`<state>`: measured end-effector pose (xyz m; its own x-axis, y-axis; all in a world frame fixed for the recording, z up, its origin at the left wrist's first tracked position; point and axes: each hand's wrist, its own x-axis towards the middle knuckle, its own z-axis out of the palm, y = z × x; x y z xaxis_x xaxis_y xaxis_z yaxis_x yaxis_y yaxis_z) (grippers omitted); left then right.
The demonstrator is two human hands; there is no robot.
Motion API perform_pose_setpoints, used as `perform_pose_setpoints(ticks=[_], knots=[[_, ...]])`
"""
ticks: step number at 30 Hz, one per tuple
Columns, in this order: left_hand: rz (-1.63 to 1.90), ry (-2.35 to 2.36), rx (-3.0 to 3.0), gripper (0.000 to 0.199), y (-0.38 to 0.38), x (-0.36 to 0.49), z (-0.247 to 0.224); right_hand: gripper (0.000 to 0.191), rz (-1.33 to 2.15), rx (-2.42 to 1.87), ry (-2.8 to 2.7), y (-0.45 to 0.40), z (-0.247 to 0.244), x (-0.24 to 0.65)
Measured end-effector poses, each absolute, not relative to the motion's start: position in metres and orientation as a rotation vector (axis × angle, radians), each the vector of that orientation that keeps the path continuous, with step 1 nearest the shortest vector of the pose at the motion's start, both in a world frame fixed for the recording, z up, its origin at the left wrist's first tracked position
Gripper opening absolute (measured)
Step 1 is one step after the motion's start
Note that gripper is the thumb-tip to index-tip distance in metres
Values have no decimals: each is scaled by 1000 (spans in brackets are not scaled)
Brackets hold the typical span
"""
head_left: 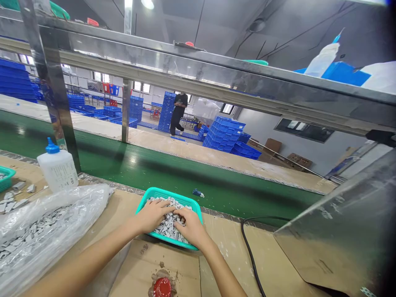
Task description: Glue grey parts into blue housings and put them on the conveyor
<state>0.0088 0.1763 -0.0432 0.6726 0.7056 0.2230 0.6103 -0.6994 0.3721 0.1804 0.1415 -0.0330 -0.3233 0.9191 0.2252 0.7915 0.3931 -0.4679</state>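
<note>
A turquoise plastic basket (199, 208) full of small light-grey plastic pieces (168, 227) stands on the cardboard-covered bench in front of me. My left hand (153, 214) lies flat on the heap with its fingers stretched out toward the right. Over the basket's right half, my right hand (190, 226) rests on the pieces, its fingers bent and the thumb apart. The fingertips of both hands nearly meet in the middle. No piece shows lifted in either hand. Nearer to me, a small red dish (162, 287) sits on a wet-looking stain.
A clear plastic bag (71, 222) of grey pieces and a blue-capped bottle (60, 169) are at left. Behind the bench runs a green conveyor belt (148, 167) with a small blue item (198, 192). A black cable (249, 247) and metal panel (340, 222) are at right. A person (180, 109) stands far off.
</note>
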Motion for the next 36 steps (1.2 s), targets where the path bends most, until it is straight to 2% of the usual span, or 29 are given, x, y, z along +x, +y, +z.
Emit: perform_pose_setpoints(ticks=[3,8,25,30,36], knots=[[561,1028,2593,43,181,14,-42,21,354,-1496,-2127,141,-36,180],[662,1040,2480,25,176,7,-38,19,345,-1516,-1990,138,-39,182],[897,1062,2168,43,174,3,-44,17,459,-1441,-1692,144,-46,188],[1080,994,2039,28,159,3,-26,16,484,-1381,-1689,126,-31,175],[879,798,1736,17,118,7,-13,19,442,-1283,-1821,72,-7,147]])
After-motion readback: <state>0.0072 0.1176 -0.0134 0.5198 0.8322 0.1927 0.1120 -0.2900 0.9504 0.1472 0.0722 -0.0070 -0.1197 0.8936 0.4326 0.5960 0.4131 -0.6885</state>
